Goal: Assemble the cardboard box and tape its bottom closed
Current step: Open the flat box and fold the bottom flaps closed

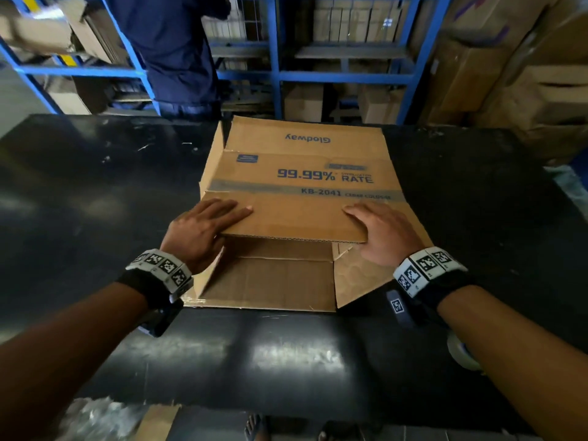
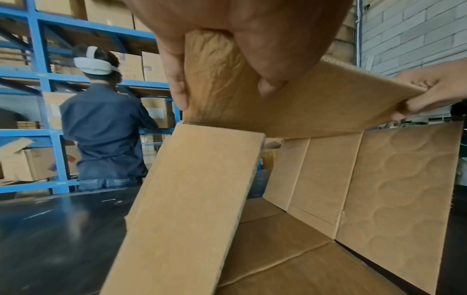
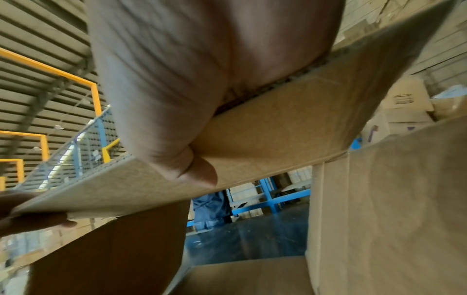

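Observation:
A brown cardboard box (image 1: 296,173) with blue print lies partly opened on the black table (image 1: 79,192), its open end toward me. My left hand (image 1: 203,230) grips the near top flap (image 1: 292,218) at its left corner, fingers on top and thumb underneath. My right hand (image 1: 381,233) grips the same flap at its right corner. In the left wrist view the flap (image 2: 316,103) is pinched between thumb and fingers, and the right hand (image 2: 429,93) holds its far end. In the right wrist view the thumb presses the flap's underside (image 3: 278,129). A roll of clear tape (image 1: 461,351) lies under my right forearm.
Another person in dark blue (image 1: 178,55) stands beyond the table's far edge, facing blue shelving (image 1: 343,74) stacked with cartons. More cartons (image 1: 525,74) are piled at the right. The side flaps (image 1: 356,275) of the box spread out on the table.

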{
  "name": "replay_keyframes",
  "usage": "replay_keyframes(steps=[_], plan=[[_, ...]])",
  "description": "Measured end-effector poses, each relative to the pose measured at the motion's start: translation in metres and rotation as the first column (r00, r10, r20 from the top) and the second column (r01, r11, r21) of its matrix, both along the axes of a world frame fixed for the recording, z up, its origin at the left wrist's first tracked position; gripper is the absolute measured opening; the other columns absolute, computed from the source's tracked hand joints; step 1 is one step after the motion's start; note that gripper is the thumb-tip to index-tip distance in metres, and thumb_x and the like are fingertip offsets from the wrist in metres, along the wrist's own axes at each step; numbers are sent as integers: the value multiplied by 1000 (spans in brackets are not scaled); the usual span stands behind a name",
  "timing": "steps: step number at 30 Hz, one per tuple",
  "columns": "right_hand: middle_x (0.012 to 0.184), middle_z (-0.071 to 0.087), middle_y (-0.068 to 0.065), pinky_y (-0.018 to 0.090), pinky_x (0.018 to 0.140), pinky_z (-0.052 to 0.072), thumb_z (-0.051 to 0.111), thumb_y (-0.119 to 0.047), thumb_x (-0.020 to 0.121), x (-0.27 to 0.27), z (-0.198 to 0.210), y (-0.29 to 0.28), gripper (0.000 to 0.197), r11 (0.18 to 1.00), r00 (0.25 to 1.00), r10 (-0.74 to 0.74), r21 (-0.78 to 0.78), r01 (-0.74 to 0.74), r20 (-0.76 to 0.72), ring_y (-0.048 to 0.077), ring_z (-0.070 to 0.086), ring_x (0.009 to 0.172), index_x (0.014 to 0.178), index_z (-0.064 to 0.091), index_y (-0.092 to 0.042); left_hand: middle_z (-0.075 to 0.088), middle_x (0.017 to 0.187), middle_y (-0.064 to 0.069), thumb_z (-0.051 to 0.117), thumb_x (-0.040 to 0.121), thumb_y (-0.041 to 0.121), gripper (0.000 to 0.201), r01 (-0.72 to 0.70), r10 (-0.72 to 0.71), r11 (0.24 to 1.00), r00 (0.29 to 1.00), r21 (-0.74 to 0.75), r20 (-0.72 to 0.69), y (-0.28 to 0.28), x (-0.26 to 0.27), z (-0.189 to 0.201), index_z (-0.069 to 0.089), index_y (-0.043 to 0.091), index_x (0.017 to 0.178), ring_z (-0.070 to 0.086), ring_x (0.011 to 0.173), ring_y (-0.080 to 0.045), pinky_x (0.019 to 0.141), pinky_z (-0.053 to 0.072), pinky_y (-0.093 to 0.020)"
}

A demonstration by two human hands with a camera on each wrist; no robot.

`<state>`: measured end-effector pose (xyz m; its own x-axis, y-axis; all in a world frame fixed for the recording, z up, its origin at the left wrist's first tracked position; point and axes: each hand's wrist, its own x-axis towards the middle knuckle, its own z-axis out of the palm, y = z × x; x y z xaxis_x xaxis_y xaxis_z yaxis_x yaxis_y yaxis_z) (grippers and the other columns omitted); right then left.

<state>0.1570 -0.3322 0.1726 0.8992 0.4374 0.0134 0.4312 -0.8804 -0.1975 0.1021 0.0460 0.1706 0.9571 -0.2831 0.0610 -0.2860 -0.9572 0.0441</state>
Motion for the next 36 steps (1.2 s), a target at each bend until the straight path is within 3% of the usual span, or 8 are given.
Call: replay_keyframes(steps=[3, 7, 11, 15, 18, 23, 30, 36], plan=[[151, 40, 3, 55, 105, 41, 69, -36, 79, -7, 10, 23, 80, 990, 994, 107, -96, -105, 14, 28, 41, 136, 151, 34, -28, 45, 157, 3, 50, 93, 29, 72, -31, 31, 999, 999, -33, 14, 38, -20, 4, 23, 49, 157, 43, 142, -29, 101, 52, -57], [159, 31, 8, 52, 115, 31, 64, -30, 88, -6, 24, 33, 79, 988, 993, 119, -98, -117, 10, 27, 29, 145, 156, 26, -26, 50, 154, -1, 29, 93, 43, 63, -54, 57, 996, 998, -76, 40, 71, -37, 10, 29, 46, 156, 47, 139, -33, 99, 52, -59], [163, 23, 6, 49, 119, 20, 65, -26, 92, 0, 38, 38, 80, 991, 998, 55, -121, -52, 21, 26, 20, 149, 157, 21, -30, 51, 152, -1, 34, 95, 39, 61, -50, 57, 994, 996, -94, 67, 70, -19, 15, 32, 46, 156, 48, 137, -32, 100, 52, -56], [163, 23, 3, 54, 120, 17, 68, -25, 87, -1, 60, 26, 84, 994, 998, -53, -96, 56, 34, 27, 18, 150, 156, 22, -34, 49, 154, 1, 49, 98, 31, 64, -6, 20, 992, 994, -128, 109, 60, 7, 20, 29, 48, 156, 46, 138, -31, 100, 52, -57], [163, 24, 2, 54, 120, 17, 68, -25, 85, -5, 67, 21, 84, 987, 994, -105, -116, 108, 29, 26, 20, 150, 156, 23, -36, 48, 155, 2, 43, 99, 36, 61, 20, -6, 992, 994, -127, 109, 54, 16, 24, 27, 49, 156, 44, 140, -31, 101, 51, -58], [162, 26, 3, 55, 119, 21, 68, -23, 86, -15, 54, 26, 82, 988, 992, -100, -107, 107, 74, 27, 21, 150, 155, 26, -34, 48, 155, 0, 30, 94, 42, 62, 25, -12, 989, 996, -144, 93, 62, 4, 17, 32, 45, 156, 43, 141, -32, 104, 48, -57], [164, 21, 1, 55, 121, 17, 66, -23, 84, -34, 20, 43, 86, 992, 996, -84, -100, 81, -28, 25, 16, 151, 157, 20, -35, 48, 155, -6, 27, 90, 45, 67, 50, -47, 992, 998, -113, 33, 77, -19, 0, 35, 38, 156, 44, 141, -36, 104, 48, -58], [167, 0, -2, 54, 123, 7, 73, -33, 78, -38, 10, 18, 111, 971, 995, -62, -234, 42, -78, 25, -1, 154, 155, -7, -43, 38, 158, -6, 26, 89, 57, 71, 54, -56, 995, 998, -89, -18, 64, -17, -6, 28, 41, 158, 36, 143, -34, 100, 48, -62]])
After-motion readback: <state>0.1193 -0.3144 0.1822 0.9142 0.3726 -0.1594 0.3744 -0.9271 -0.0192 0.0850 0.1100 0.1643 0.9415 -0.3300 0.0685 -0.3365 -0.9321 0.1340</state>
